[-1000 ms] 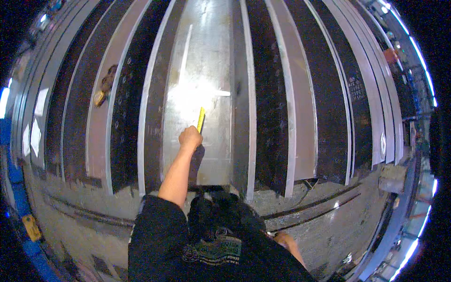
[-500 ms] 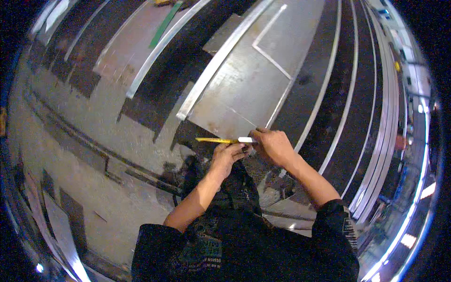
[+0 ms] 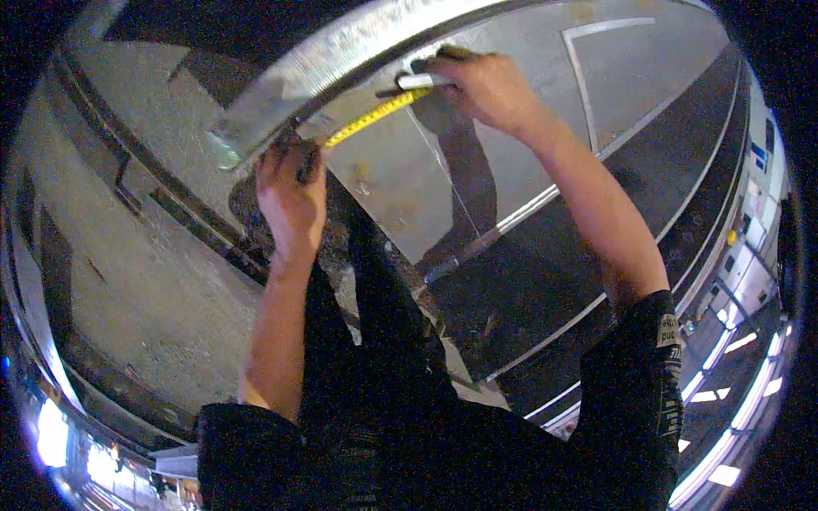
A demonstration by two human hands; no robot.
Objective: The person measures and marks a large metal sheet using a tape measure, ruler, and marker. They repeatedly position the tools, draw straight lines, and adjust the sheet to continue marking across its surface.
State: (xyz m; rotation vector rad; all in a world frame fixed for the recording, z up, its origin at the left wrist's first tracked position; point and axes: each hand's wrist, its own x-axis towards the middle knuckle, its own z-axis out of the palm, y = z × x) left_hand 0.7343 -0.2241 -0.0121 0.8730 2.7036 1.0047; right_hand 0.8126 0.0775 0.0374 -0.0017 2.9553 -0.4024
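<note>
left hand (image 3: 292,189): curling closed over the near end of the yellow tape measure (image 3: 375,116), knuckles toward the camera, pressing that end down at the edge of the steel plate (image 3: 511,128); the case of the tape, if it is in the palm, is hidden by the fingers.
right hand (image 3: 479,83): gripping shut around a white marker (image 3: 422,82), tip pointing toward the left hand, resting on the plate right where the far end of the tape is lying.
yellow tape measure: stretching taut in a straight slanted line between the two hands, lying flat on the plate, touching both.
white marker: sitting just above the tape's far end, held nearly level; whether its tip is touching the metal cannot be told.
steel plate: grey, scuffed, lying under both hands, with a pale scribed line running away from the right hand toward the person's body and a raised rectangular outline beyond the right wrist.
steel flange (image 3: 341,60): a long bright rib standing just past the fingertips of both hands, running alongside the tape.
forearms: both bare, coming up from black short sleeves; the right one is casting a dark shadow on the plate below the marker.
floor (image 3: 145,281): rough concrete lying to the outside of the left hand, below the plate's edge.
</note>
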